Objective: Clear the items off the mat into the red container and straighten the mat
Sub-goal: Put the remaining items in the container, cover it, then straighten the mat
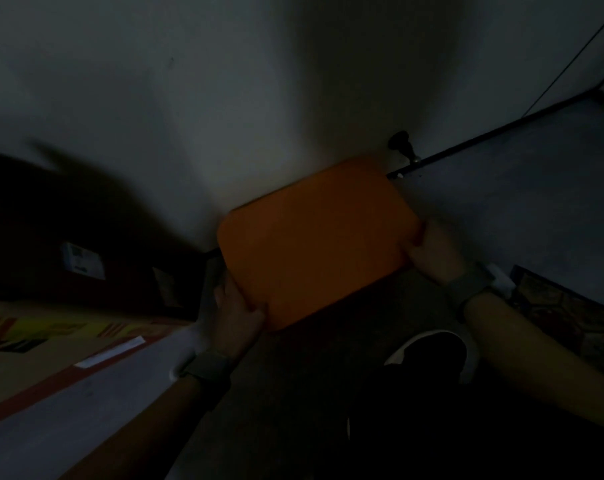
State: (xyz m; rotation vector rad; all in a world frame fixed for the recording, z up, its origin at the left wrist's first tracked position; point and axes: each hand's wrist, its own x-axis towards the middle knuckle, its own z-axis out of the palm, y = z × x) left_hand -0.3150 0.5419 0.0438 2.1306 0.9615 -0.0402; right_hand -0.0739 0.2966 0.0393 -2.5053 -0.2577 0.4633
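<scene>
Between both hands, an orange-red container (314,244) is gripped at opposite edges, left hand (236,317) at its near-left corner, right hand (432,252) on the right edge. Far edge sits against a dim wall (224,98). Dark shoe (428,351) below; patterned mat (570,313) lies to the right w/ open floor (522,202) beyond.

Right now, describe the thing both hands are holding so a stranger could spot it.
Start at the pale wall meeting the floor. Against its base sits an orange container with rounded corners, left hand and right hand gripping opposite sides. It is the only bright orange thing in the dim scene.
</scene>
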